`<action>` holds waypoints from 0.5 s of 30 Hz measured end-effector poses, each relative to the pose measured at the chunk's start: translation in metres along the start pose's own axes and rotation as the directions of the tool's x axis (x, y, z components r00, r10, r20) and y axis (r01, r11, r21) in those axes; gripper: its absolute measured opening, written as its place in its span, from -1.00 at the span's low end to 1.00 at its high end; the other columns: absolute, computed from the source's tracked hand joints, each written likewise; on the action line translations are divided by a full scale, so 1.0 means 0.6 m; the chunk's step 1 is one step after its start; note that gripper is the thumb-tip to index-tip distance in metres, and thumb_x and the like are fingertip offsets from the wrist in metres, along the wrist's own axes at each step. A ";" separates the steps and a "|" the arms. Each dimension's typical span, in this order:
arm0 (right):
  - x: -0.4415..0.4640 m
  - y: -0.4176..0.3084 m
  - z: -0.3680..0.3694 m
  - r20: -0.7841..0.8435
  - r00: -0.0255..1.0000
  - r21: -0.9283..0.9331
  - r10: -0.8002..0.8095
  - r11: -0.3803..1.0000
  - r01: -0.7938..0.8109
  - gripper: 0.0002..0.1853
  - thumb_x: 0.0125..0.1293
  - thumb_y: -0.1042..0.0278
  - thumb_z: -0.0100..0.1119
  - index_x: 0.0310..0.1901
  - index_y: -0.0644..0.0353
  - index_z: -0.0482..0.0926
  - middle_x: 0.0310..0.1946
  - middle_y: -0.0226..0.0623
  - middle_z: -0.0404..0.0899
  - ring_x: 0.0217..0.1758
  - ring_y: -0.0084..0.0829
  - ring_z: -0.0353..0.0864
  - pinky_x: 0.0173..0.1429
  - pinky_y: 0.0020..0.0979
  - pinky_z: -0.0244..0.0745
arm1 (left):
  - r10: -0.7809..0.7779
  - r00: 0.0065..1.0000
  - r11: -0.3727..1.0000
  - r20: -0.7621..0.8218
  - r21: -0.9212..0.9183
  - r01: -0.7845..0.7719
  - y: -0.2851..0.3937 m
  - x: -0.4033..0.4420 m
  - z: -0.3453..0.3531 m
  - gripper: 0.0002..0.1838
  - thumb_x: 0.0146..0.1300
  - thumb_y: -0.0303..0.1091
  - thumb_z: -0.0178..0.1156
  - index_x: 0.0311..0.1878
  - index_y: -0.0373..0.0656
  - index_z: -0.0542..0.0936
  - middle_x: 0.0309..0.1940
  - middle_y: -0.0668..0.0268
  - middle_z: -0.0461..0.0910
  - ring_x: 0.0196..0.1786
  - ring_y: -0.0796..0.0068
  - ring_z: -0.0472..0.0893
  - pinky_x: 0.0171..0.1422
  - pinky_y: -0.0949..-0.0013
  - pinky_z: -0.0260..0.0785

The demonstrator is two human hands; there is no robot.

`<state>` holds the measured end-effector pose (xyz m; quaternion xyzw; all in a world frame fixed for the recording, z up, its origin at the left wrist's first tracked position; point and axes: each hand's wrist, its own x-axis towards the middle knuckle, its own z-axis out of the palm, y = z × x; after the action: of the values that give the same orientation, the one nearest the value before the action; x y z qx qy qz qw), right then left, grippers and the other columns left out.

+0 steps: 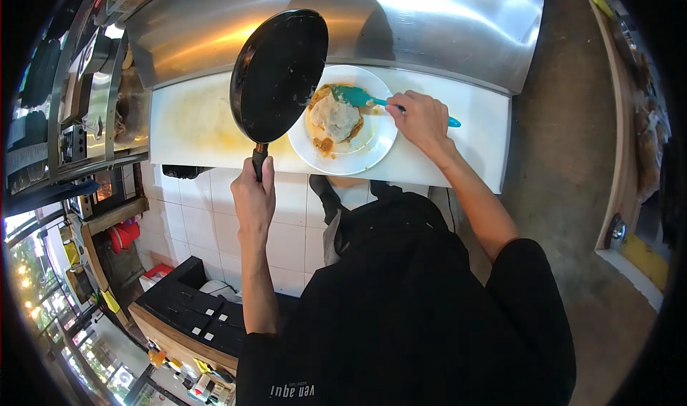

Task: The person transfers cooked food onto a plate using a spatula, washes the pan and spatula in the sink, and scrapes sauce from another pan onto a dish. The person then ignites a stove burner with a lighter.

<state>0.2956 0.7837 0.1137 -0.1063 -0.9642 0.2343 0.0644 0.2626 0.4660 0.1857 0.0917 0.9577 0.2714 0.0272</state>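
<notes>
My left hand (254,197) is closed round the handle of a black frying pan (279,76), which is tilted up on its side over the left edge of a white plate (383,145). On the plate lies a pale, creamy mound of food (335,117) with orange-brown sauce or bits around it. My right hand (424,119) grips a teal spatula (354,97), its blade at the top of the mound. A little pale food clings to the spatula and to the pan's right rim.
The plate stands on a white cutting board (193,123) with yellow stains. Behind it rises a stainless steel panel (458,26). Shelving (93,112) is at the left, a black-topped counter (200,309) at lower left. A wooden-edged surface (615,155) runs along the right.
</notes>
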 end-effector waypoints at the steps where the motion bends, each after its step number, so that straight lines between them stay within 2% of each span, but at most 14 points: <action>1: 0.004 0.001 -0.001 0.001 1.000 0.001 -0.003 1.000 0.003 -0.90 0.16 0.19 0.29 -0.33 -0.07 0.70 -0.50 -0.40 0.60 -0.48 -0.19 0.61 -0.40 -0.17 0.47 | 0.002 1.000 1.000 -0.004 0.004 -0.002 -0.002 -0.002 0.001 -0.65 0.41 -0.21 0.11 -0.39 -0.32 0.44 -0.70 0.02 0.41 -0.66 0.12 0.40 -0.51 0.20 0.24; 2: 0.008 0.002 -0.003 0.007 1.000 0.004 0.014 1.000 -0.014 -0.90 0.16 0.19 0.29 -0.33 -0.07 0.71 -0.50 -0.40 0.60 -0.48 -0.20 0.61 -0.39 -0.18 0.47 | 0.006 1.000 1.000 -0.010 0.007 -0.006 -0.003 -0.003 0.001 -0.64 0.43 -0.18 0.08 -0.37 -0.31 0.46 -0.72 0.05 0.38 -0.68 0.22 0.36 -0.52 0.24 0.22; 3: 0.011 0.001 -0.007 0.012 0.999 0.008 0.032 0.999 -0.032 -0.90 0.16 0.19 0.30 -0.33 -0.06 0.71 -0.50 -0.40 0.61 -0.48 -0.21 0.61 -0.39 -0.19 0.47 | 0.006 1.000 1.000 -0.015 0.007 -0.006 -0.002 -0.003 -0.001 -0.64 0.43 -0.18 0.08 -0.37 -0.31 0.46 -0.72 0.05 0.38 -0.68 0.22 0.36 -0.52 0.24 0.22; 5: 0.012 -0.006 -0.021 -0.036 0.999 0.032 0.022 0.999 -0.021 -0.89 0.15 0.19 0.30 -0.33 -0.04 0.70 -0.50 -0.40 0.61 -0.47 -0.23 0.61 -0.39 -0.20 0.46 | -0.044 0.999 0.998 0.011 0.033 0.044 -0.001 -0.004 -0.004 -0.67 0.40 -0.23 0.13 -0.39 -0.31 0.43 -0.67 0.00 0.45 -0.64 0.05 0.44 -0.50 0.18 0.26; 7: 0.004 -0.020 -0.047 -0.074 0.997 0.054 0.013 0.999 -0.009 -0.88 0.14 0.20 0.31 -0.33 -0.01 0.70 -0.50 -0.40 0.61 -0.46 -0.24 0.61 -0.39 -0.21 0.46 | -0.047 0.999 0.999 -0.003 0.012 0.047 0.004 -0.011 -0.011 -0.68 0.39 -0.23 0.13 -0.37 -0.31 0.43 -0.66 0.00 0.45 -0.63 0.04 0.45 -0.49 0.18 0.27; 9: -0.006 -0.043 -0.090 -0.199 0.980 0.095 -0.017 0.995 0.036 -0.88 0.14 0.23 0.31 -0.33 0.03 0.69 -0.50 -0.39 0.59 -0.45 -0.24 0.61 -0.40 -0.22 0.45 | -0.057 0.998 0.998 -0.017 -0.008 0.057 0.005 -0.026 -0.016 -0.69 0.39 -0.23 0.13 -0.35 -0.31 0.44 -0.66 0.00 0.46 -0.62 0.04 0.46 -0.48 0.18 0.28; 12: -0.032 -0.076 -0.139 -0.245 0.968 0.082 -0.056 0.994 0.078 -0.89 0.17 0.28 0.29 -0.29 0.06 0.66 -0.48 -0.37 0.57 -0.44 -0.22 0.59 -0.40 -0.22 0.44 | -0.100 0.994 0.995 -0.042 -0.019 0.099 0.005 -0.048 -0.022 -0.72 0.38 -0.24 0.14 -0.31 -0.30 0.46 -0.63 -0.01 0.49 -0.58 0.01 0.52 -0.46 0.17 0.32; 15: -0.063 -0.085 -0.099 -0.236 0.971 0.087 -0.042 0.994 0.064 -0.91 0.20 0.34 0.26 -0.26 0.06 0.63 -0.45 -0.34 0.54 -0.45 -0.20 0.58 -0.41 -0.23 0.43 | -0.107 0.991 0.990 -0.075 -0.105 0.099 0.010 -0.061 -0.005 -0.76 0.36 -0.27 0.14 -0.27 -0.29 0.48 -0.59 -0.06 0.53 -0.49 -0.09 0.59 -0.42 0.10 0.36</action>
<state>0.3336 0.7566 0.1869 -0.1044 -0.9403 0.2633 0.1885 0.2991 0.4627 0.1914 0.0296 0.9466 0.3210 0.0073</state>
